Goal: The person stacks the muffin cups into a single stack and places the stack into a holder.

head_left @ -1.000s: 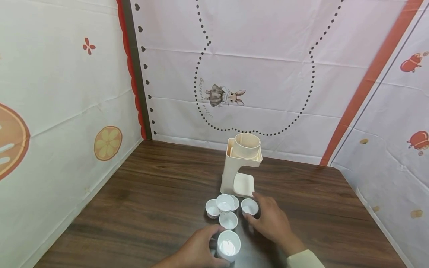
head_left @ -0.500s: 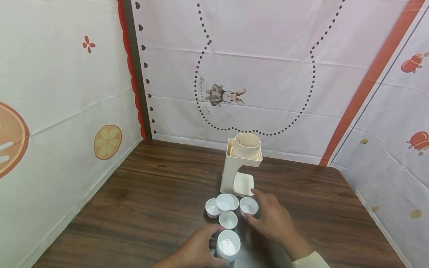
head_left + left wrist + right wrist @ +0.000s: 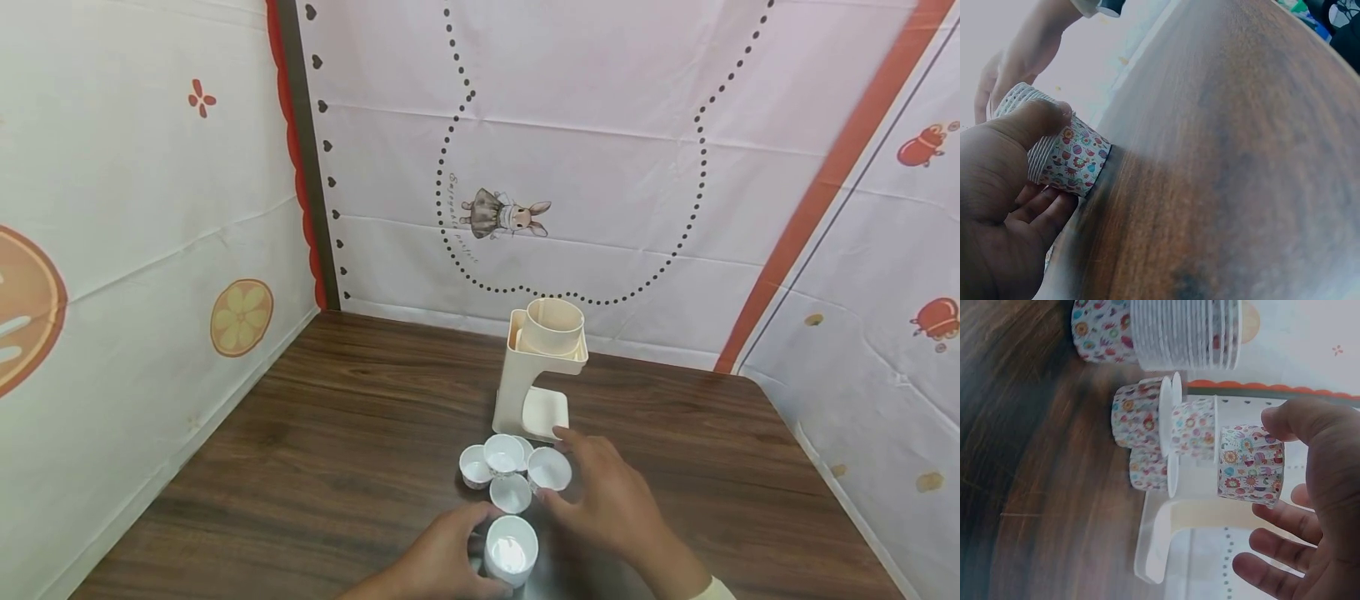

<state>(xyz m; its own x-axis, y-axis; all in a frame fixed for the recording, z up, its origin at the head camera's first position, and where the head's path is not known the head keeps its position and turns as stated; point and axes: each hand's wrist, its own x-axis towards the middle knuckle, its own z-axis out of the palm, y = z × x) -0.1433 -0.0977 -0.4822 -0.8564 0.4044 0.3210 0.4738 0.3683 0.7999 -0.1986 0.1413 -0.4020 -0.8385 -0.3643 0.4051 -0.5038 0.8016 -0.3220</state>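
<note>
My left hand (image 3: 448, 552) grips a stack of paper baking cups (image 3: 512, 546) at the table's near side. In the left wrist view the stack (image 3: 1075, 156) has a colourful flower print, and its base is at the table. My right hand (image 3: 611, 496) pinches a single paper baking cup (image 3: 1250, 464) between thumb and fingers, mouth up and raised above the table. Just left of it stand several loose printed cups: a front cup (image 3: 512, 495), a left cup (image 3: 476, 468) and an upper cup (image 3: 503, 454) set on others, partly hiding one behind.
Right behind the loose cups stands a cream plastic stand (image 3: 513, 392) with a round open cylinder (image 3: 553, 327) on top and a flat foot. The dark wooden table (image 3: 360, 417) is bordered by printed cloth walls (image 3: 600, 208) at the back and both sides.
My right hand has brought its single cup left and slightly nearer, closer to the loose cups. The left hand and its stack have stayed in place.
</note>
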